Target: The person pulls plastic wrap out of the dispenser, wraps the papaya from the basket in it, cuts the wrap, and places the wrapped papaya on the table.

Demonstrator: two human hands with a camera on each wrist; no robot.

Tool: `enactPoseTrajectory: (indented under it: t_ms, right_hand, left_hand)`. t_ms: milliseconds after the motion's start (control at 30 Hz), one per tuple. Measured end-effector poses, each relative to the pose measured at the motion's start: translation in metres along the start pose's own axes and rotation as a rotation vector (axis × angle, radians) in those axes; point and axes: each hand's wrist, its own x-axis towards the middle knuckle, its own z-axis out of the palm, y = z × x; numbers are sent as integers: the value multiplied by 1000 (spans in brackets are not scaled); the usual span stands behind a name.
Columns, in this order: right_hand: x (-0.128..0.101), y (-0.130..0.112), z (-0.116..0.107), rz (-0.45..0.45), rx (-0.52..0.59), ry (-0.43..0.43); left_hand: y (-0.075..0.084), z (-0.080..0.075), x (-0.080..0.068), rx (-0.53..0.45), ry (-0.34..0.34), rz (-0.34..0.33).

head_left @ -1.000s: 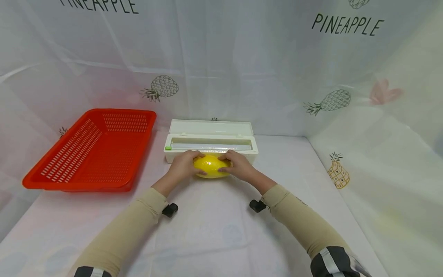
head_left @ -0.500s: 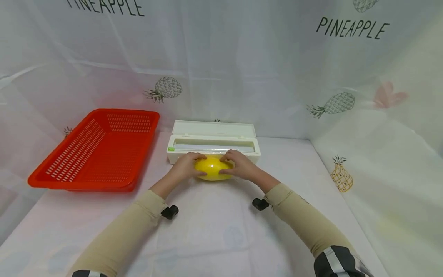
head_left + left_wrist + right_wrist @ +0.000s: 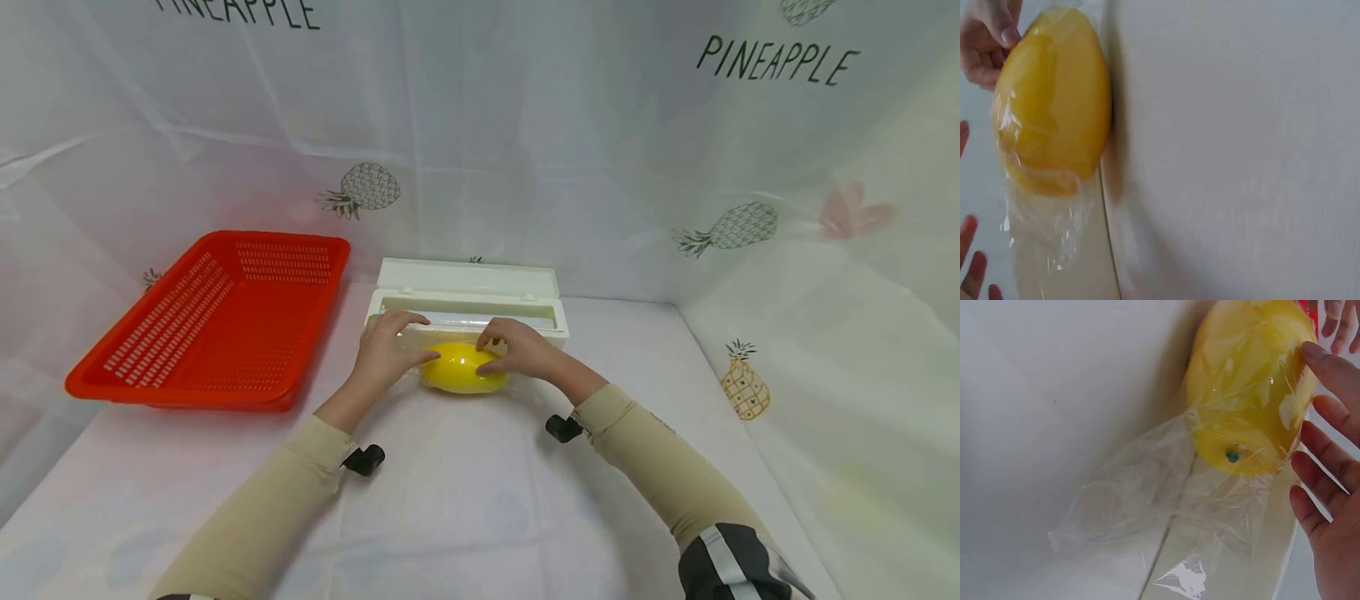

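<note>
A smooth yellow fruit (image 3: 459,369) lies on the table against the front of a white cling-film dispenser (image 3: 468,302) whose lid stands open. Clear film (image 3: 1147,506) is wrapped over the fruit (image 3: 1250,387) and trails loose off its end. My right hand (image 3: 517,350) holds the fruit's right end between thumb and fingers (image 3: 1329,456). To the fruit's left, my left hand (image 3: 386,350) has its fingers spread toward the dispenser's front edge. In the left wrist view only its fingertips (image 3: 969,250) show, clear of the wrapped fruit (image 3: 1054,106).
A red slotted basket (image 3: 217,321) sits at the left, close beside the dispenser. White sheeting printed with pineapples covers the table (image 3: 480,500) and rises as walls behind and to the right.
My left hand has come off the fruit's left end and spread toward the dispenser. The right hand has stayed on the fruit, which has barely moved.
</note>
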Motion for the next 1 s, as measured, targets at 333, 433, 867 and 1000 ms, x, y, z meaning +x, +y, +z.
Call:
enactPoseTrajectory:
  t_ms: [333,433,867,1000]
  right_hand:
    - [10,-4,-3,4,-25,-48]
    - [12,-7,-5,-3,-27,-63]
    - [41,-28,-23,-36,-16,-185]
    - [61,-36,-23,-83,-10,-197]
  left_hand:
    - [-37,-14,18,-95,125,-154]
    - [-50,-15,24,-157,107,-213]
    - [-77,-15,24,-362,55,-260]
    - [-75,-14,25,-357,70,-229]
